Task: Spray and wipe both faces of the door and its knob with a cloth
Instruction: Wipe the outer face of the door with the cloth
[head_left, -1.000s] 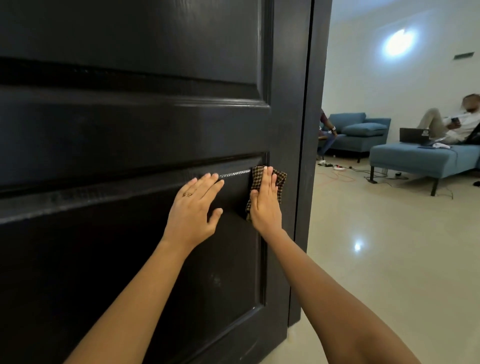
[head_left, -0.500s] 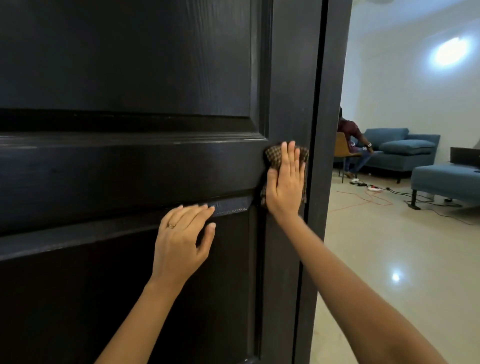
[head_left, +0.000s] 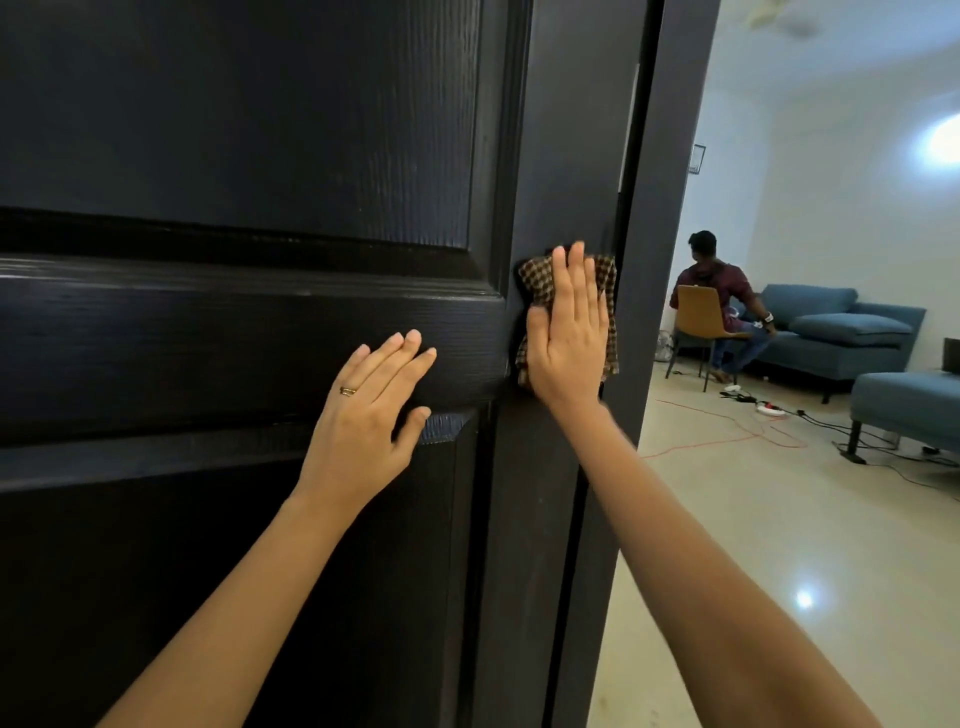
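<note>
The right hand (head_left: 569, 332) presses the soft checked cloth (head_left: 535, 283) flat-fingered against the door (head_left: 260, 156) by its edge; the left hand (head_left: 363, 410) rests flat-fingered on the panel, steadying it; cloth likely limp, best held under a flat palm.

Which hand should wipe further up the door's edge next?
Right, likely: the right hand presses the checked cloth flat on the door near its edge; the left hand rests on it, empty.

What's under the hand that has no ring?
A brown checked cloth, pressed flat on the black door by the right hand. The bit of door beneath the cloth is covered, so it can't be seen.
</note>
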